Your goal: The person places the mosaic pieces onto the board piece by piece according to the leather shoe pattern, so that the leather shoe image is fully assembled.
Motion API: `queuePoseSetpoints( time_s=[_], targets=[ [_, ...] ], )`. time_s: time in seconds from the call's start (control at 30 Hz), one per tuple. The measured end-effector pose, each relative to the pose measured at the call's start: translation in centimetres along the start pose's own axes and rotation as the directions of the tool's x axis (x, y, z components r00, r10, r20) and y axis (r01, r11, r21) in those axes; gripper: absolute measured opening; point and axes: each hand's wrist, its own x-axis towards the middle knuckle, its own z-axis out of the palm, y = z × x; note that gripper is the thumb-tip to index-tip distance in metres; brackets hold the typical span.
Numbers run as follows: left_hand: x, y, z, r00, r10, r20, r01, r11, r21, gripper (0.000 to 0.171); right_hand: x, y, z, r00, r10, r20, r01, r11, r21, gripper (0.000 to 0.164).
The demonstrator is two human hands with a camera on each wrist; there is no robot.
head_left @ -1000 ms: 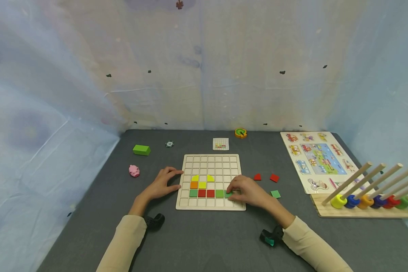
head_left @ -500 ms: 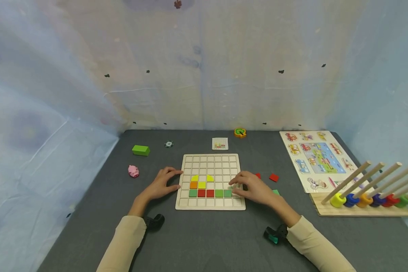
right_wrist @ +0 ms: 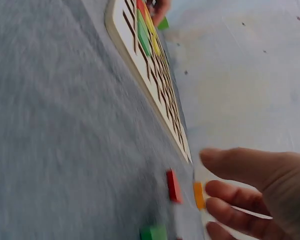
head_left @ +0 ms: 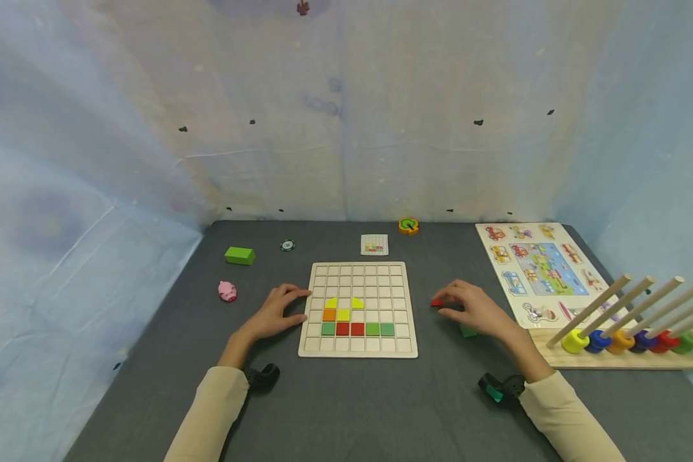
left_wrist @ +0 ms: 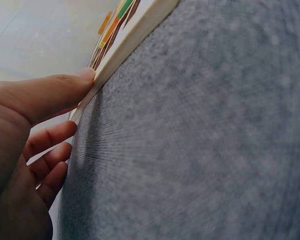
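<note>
A pale wooden grid board (head_left: 352, 347) lies in the middle of the table. Yellow, orange, green and red tiles sit in its cells, among them a green tile (head_left: 387, 329) at the right end of the coloured row. My left hand (head_left: 274, 312) rests with thumb and fingertips at the board's left edge, and the left wrist view shows the thumb (left_wrist: 65, 92) touching that edge. Right of the board, my right hand (head_left: 475, 309) hovers beside a red tile (head_left: 437, 302) (right_wrist: 173, 186); the right wrist view shows its fingers apart from the tile. Another green tile (head_left: 468, 330) lies partly under this hand.
A small pattern card (head_left: 375, 244) and a tree-shaped toy (head_left: 408, 225) lie behind the board. To the left are a green block (head_left: 240, 256), a pink pig (head_left: 228, 291) and a chip (head_left: 287, 245). A picture puzzle (head_left: 516, 308) and a peg stand (head_left: 618, 360) occupy the right side.
My right hand has let go of the green tile, which now sits in the board, and has moved right to the loose red tile. The left hand stays at the board's edge.
</note>
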Motion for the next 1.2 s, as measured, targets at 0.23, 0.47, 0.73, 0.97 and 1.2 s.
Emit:
queuePoseSetpoints(
  time_s=[0.23, 0.47, 0.73, 0.97, 1.2],
  targets=[
    [0.0, 0.0, 0.0, 1.0, 0.002, -0.004, -0.002, 1.0, 0.003, 0.054, -1.9, 0.9, -1.7, 0.982, 0.075, 0.172, -0.077, 0.997, 0.005, 0.031],
    [-0.1, 0.1, 0.0, 1.0, -0.004, -0.001, 0.004, 1.0, 0.003, 0.054, -3.1, 1.5, -2.3, 0.959, 0.072, 0.274, -0.087, 0.995, 0.043, 0.034],
    [0.0, 0.1, 0.0, 1.0, -0.002, -0.004, 0.002, 1.0, 0.006, 0.054, -3.2, 1.9, -2.0, 0.959, 0.078, 0.273, -0.085, 0.996, 0.015, 0.026],
    [0.0, 0.1, 0.0, 1.0, -0.007, -0.002, 0.007, 1.0, 0.002, 0.054, -2.3, 1.3, -1.0, 0.978, 0.045, 0.204, -0.055, 0.998, 0.04, 0.022],
    [0.0, 0.1, 0.0, 1.0, 0.0, 0.001, 0.0, 1.0, 0.005, 0.053, 0.4, -0.8, 1.1, 0.975, -0.039, 0.218, 0.006, 0.989, 0.151, 0.023]
  ],
)
